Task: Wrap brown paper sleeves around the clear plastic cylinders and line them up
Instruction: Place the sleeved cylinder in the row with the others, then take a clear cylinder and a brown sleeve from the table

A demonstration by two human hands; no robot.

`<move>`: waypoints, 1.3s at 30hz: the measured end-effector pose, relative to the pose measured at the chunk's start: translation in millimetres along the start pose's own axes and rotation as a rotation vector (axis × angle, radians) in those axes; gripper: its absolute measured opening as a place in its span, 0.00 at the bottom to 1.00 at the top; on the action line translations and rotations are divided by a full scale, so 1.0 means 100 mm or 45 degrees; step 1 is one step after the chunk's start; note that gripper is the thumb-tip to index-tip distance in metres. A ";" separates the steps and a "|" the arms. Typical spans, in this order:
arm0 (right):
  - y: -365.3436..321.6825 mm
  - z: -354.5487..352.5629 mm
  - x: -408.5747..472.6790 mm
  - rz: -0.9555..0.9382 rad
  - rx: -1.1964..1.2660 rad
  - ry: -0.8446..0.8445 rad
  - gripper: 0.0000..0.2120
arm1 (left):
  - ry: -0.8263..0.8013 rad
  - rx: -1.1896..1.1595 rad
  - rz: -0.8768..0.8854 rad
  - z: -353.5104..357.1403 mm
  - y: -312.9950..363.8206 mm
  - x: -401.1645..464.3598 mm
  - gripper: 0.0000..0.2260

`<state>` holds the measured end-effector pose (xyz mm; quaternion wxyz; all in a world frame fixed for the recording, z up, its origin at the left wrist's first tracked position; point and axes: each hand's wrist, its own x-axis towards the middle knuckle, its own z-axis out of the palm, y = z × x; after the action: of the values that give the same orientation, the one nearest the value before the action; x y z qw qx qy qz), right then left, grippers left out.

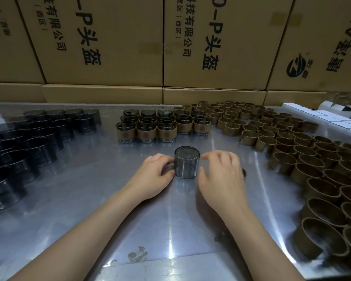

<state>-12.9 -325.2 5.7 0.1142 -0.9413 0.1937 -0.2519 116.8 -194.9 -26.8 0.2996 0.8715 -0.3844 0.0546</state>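
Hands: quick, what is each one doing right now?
Left hand: fingers grip the clear cylinder.
Right hand: open, fingers loosely curved beside it, holding nothing visible.

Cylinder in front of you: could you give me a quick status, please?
Left hand grips bare cylinder, upright on table. Right hand open beside it, empty. No sleeve on yet. Nothing in the way.

A bare smoky cylinder (187, 162) is stood upright mid-worktop (89, 199), gripped by the left hand (155, 175); the right hand (221, 175) is held beside it. Sleeved cylinders (162, 126) are lined up behind, with paper sleeves (302, 159) massed toward the right edge.
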 end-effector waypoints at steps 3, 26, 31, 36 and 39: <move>0.10 -0.05 0.02 0.220 0.036 0.009 0.22 | -0.013 -0.072 -0.010 -0.01 0.02 -0.02 0.25; 0.05 0.29 0.36 -0.491 0.716 0.337 0.27 | 0.057 -0.290 0.247 -0.06 0.15 -0.09 0.26; 0.07 0.36 0.46 -0.505 0.764 0.292 0.28 | 0.005 -0.411 0.133 -0.06 0.17 -0.08 0.29; 0.06 0.40 0.51 -0.566 0.793 0.248 0.27 | -0.066 -0.688 0.024 -0.06 0.18 -0.07 0.32; 0.07 0.40 0.53 -0.566 0.816 0.235 0.26 | -0.087 -0.776 -0.039 -0.07 0.17 -0.07 0.31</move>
<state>48.0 -349.0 -7.9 0.3267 -0.8504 -0.0937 -0.4015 101.1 -195.8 -15.5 0.5350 0.7484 -0.3798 -0.0972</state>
